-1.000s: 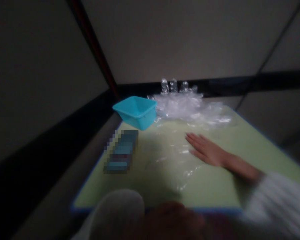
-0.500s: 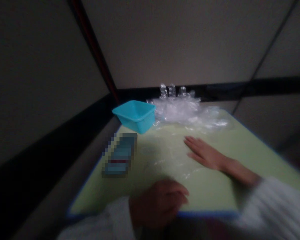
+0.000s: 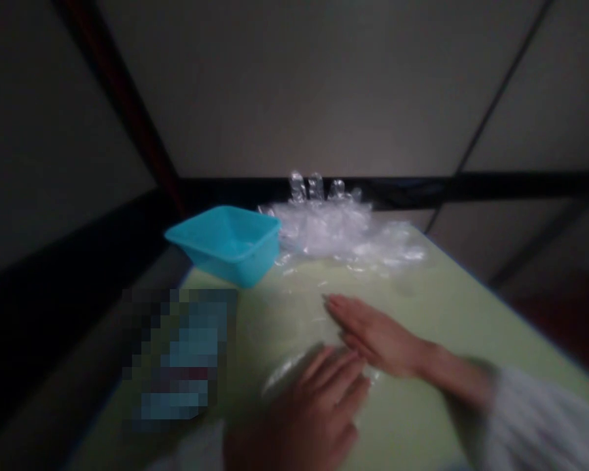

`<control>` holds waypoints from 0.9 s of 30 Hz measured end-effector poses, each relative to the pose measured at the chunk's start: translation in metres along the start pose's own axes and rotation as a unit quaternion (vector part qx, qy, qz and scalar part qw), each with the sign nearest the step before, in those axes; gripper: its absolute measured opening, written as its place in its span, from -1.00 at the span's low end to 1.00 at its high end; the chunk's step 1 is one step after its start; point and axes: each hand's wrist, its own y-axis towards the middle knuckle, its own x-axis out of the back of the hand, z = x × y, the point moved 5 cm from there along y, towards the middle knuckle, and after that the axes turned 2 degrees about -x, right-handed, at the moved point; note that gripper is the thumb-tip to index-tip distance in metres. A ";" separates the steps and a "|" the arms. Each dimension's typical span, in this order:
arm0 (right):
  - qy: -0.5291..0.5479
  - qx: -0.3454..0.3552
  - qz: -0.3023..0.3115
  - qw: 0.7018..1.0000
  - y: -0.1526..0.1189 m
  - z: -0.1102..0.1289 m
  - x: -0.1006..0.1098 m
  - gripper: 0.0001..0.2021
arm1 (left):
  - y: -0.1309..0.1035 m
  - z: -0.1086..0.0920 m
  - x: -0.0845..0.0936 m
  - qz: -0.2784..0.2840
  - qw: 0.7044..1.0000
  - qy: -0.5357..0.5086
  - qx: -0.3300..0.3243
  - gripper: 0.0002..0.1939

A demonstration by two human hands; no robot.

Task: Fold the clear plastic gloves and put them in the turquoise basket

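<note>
Clear, thin plastic, apparently a disposable glove, lies on the pale yellow-green tabletop. My left hand rests over its near part with fingers stretched out and slightly apart. Just beyond and to the right, my right hand lies flat, fingers extended toward the left, touching the plastic or the table. Neither hand grasps anything. Blur hides the plastic's exact outline. Farther back is a heap of clear plastic gloves, several finger shapes sticking up.
A turquoise plastic basket stands at the back left, beside the heap. In front of it, a pixelated blue-grey item lies along the table's left side. Dark-trimmed grey panels rise behind the table.
My left hand has come forward from the table's near edge onto the plastic, its fingers now straighter. My right hand sits closer to it. The view has shifted, with the basket appearing larger.
</note>
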 end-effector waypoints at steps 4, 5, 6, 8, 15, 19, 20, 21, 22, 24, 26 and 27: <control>-0.009 -0.016 0.015 1.000 0.000 0.000 -0.009 -0.44 | -0.002 0.002 -0.008 0.037 0.998 0.007 0.048 -0.42; -0.012 -0.025 0.011 1.000 -0.001 -0.003 -0.009 -0.43 | -0.002 0.002 -0.008 0.041 0.998 0.005 0.050 -0.41; -0.013 -0.029 0.007 0.999 -0.003 -0.005 -0.009 -0.42 | -0.003 0.002 -0.009 0.043 0.998 0.001 0.052 -0.40; -0.018 -0.029 0.003 0.999 -0.005 -0.009 -0.009 -0.40 | -0.005 0.002 -0.008 0.044 0.998 -0.006 0.052 -0.40; -0.043 -0.030 0.002 0.999 -0.014 -0.029 -0.004 -0.38 | -0.006 0.003 -0.008 0.038 0.998 -0.005 0.050 -0.41; -0.063 -0.051 0.003 0.997 -0.023 -0.051 -0.001 -0.37 | -0.008 0.004 -0.009 0.031 0.998 -0.004 0.047 -0.42; -0.067 -0.058 0.004 0.996 -0.025 -0.056 0.000 -0.37 | -0.008 0.004 -0.009 0.030 0.998 -0.006 0.046 -0.41; -0.071 -0.065 0.005 0.995 -0.026 -0.059 0.000 -0.37 | -0.009 0.004 -0.008 0.031 0.998 -0.007 0.046 -0.41; -0.072 -0.073 0.005 0.995 -0.027 -0.062 0.000 -0.37 | -0.009 0.004 -0.008 0.032 0.998 -0.008 0.046 -0.41; -0.069 -0.087 0.004 0.994 -0.029 -0.066 0.001 -0.38 | -0.008 0.004 -0.008 0.041 0.998 -0.008 0.048 -0.40; -0.046 -0.096 -0.001 0.994 -0.029 -0.066 0.004 -0.41 | -0.007 0.004 -0.008 0.048 0.997 -0.006 0.052 -0.37; -0.024 -0.097 -0.004 0.995 -0.029 -0.064 0.007 -0.42 | -0.007 0.004 -0.008 0.047 0.998 -0.006 0.051 -0.33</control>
